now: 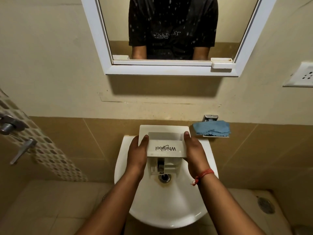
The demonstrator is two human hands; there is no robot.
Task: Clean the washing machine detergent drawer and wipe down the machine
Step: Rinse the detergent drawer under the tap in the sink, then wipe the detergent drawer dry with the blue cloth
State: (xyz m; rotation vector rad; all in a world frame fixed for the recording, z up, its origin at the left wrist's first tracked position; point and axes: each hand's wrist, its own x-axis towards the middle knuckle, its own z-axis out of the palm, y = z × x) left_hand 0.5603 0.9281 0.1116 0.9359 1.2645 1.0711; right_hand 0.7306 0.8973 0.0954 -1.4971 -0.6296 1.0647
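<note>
A white detergent drawer [164,143] with an upside-down Whirlpool logo hangs over the white wash basin [166,206], its front panel facing me. My left hand [138,154] grips its left side, thumb on the front panel. My right hand [193,153] grips its right side, thumb on the upper edge; a red thread circles that wrist. Through the drawer's lower part the tap spout [160,165] shows, above the drain [164,177]. A folded blue cloth [212,128] lies on a small wall shelf to the right of the basin.
A white-framed mirror [171,31] hangs above and reflects a person in a dark shirt. A socket plate [300,75] sits on the right wall. Metal door handles [15,133] stick out at the left. A floor drain [265,205] lies at the lower right.
</note>
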